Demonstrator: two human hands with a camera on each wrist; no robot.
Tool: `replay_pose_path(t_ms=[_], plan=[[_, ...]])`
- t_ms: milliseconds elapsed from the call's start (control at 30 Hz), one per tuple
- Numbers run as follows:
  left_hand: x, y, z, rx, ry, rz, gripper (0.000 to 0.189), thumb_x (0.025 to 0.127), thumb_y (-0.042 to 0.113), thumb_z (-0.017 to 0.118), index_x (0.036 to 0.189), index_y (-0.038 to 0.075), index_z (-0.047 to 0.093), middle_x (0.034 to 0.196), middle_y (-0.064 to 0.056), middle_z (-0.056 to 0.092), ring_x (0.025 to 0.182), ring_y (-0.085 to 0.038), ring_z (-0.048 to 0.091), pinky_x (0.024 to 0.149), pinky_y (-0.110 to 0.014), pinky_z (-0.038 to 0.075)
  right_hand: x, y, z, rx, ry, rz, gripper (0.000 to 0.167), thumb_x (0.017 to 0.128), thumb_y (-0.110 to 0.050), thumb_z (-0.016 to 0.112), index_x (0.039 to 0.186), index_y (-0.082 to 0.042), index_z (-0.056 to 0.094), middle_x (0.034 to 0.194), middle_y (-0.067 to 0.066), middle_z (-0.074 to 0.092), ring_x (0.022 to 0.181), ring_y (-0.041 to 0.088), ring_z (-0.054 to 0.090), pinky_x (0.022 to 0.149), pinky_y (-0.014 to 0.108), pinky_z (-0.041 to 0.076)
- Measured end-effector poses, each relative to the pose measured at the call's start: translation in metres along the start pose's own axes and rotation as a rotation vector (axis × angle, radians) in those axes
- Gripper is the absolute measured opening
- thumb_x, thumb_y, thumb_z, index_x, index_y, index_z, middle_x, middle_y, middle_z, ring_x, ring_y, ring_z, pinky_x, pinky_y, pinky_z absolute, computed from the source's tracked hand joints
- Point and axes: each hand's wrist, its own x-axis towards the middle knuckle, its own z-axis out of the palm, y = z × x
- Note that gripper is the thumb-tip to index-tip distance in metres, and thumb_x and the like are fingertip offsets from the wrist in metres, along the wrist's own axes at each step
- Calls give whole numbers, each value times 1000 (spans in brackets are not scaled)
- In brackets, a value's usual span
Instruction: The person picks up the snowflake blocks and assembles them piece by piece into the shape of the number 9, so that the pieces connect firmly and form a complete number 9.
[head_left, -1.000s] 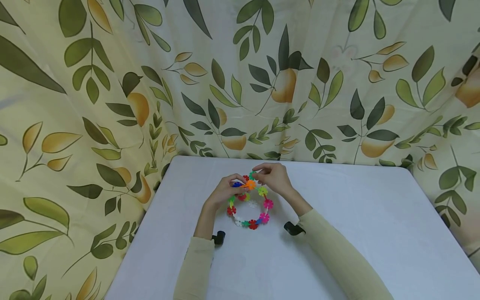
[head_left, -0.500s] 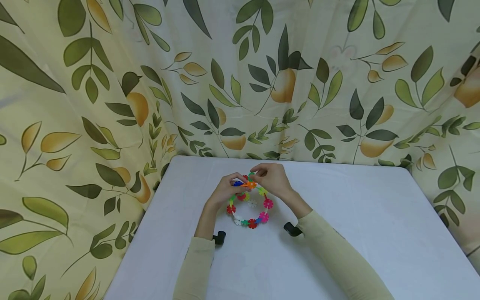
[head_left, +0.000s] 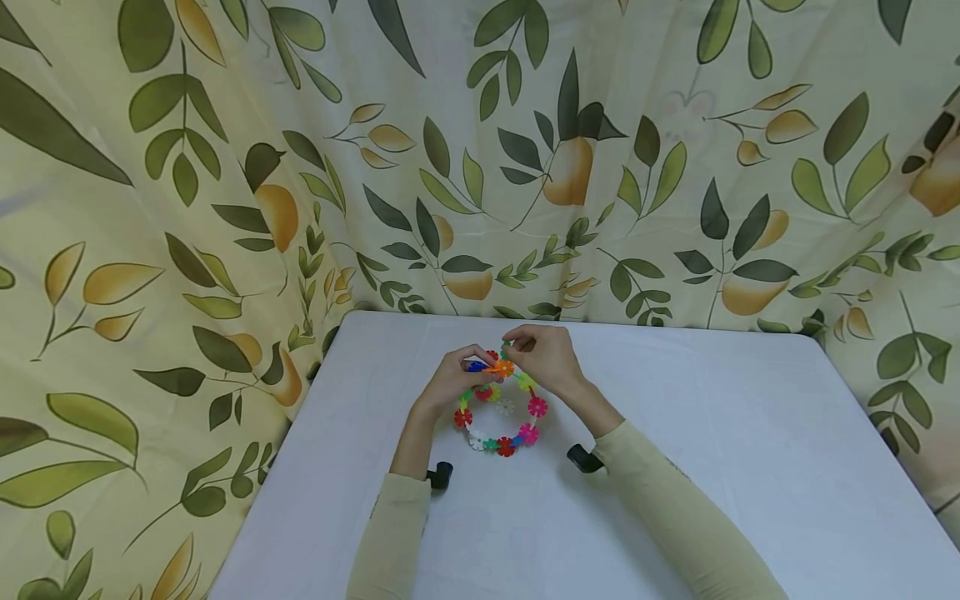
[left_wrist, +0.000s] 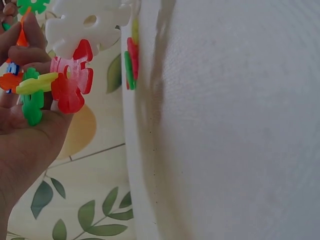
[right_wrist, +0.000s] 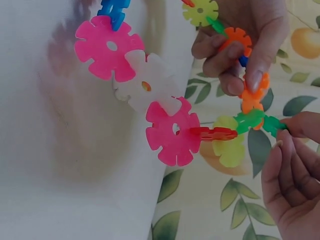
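Note:
A ring of notched, flower-shaped plastic linking discs hangs between the hands, with a pink disc (head_left: 537, 407) on its right side and a red disc (head_left: 506, 447) at the front. My left hand (head_left: 447, 381) grips the ring's far part; in the right wrist view its thumb presses on an orange disc (right_wrist: 256, 90). A blue disc (head_left: 476, 367) shows by its fingers. Thumb and fingertips of my right hand (right_wrist: 295, 175) pinch a green disc (right_wrist: 275, 125). That disc adjoins another green disc (right_wrist: 249, 120), close to the orange one. In the head view, fingers partly hide these pieces.
Within the ring's outline a white disc (head_left: 506, 407) shows in the head view. Red and green pieces (left_wrist: 131, 65) show at the table's edge in the left wrist view. A white table (head_left: 675, 417) lies below, backed by a leaf-patterned curtain (head_left: 637, 167).
My right hand has shifted slightly left, nearer to the left hand and the orange disc. The left hand keeps its hold, and the ring has barely moved.

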Motion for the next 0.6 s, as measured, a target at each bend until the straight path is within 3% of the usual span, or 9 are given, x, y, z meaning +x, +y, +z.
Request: replay_pose_path(t_ms=[333, 600], plan=[[0, 0, 1, -9, -15, -7, 15, 98, 12, 74, 111, 9, 68, 100, -12, 79, 92, -60, 57, 80, -51, 50, 1, 2, 3, -40, -2, -42, 10, 86, -11, 85, 95, -7, 81, 72, -3, 71, 63, 10, 66, 59, 28, 57], [2, -2, 2, -19, -23, -6, 15, 97, 14, 76, 110, 11, 69, 106, -9, 78, 100, -58, 62, 84, -46, 53, 1, 5, 3, -12, -35, -28, 9, 89, -15, 85, 93, -8, 82, 81, -1, 75, 68, 12, 69, 62, 30, 59]])
